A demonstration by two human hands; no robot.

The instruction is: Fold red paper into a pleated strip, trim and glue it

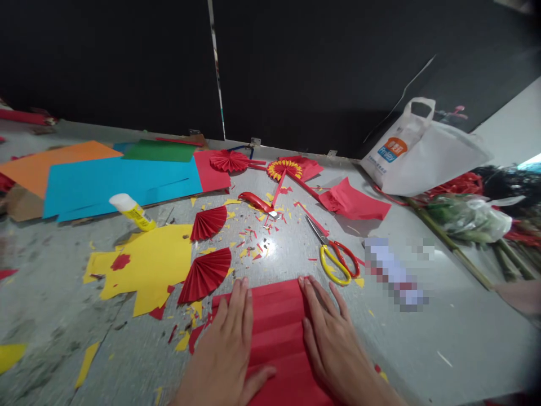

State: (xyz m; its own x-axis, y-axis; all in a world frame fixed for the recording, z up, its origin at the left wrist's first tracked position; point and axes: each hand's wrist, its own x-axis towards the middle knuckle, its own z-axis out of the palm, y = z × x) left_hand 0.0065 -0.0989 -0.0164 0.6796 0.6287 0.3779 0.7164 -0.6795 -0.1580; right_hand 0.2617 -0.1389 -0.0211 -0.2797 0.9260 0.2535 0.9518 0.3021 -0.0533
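Note:
A sheet of red paper (276,332) with crosswise creases lies in front of me, running out of view at the bottom. My left hand (230,338) rests flat on its left side, fingers stretched toward the far edge, thumb apart. On the right side lies my right hand (332,332), also open, with its fingertips at the far right corner. Just beyond it are scissors (336,259) with one yellow and one red handle. Two pleated red paper fans, a nearer one (207,276) and a farther one (209,223), lie beyond my left hand.
A red utility knife (256,201) lies among paper scraps. A glue stick (133,211) stands near yellow paper (147,268). Blue card (122,180) is farther left. Red-yellow rosette (285,169), white bag (422,149) and plant stems (452,248) lie toward the back and right.

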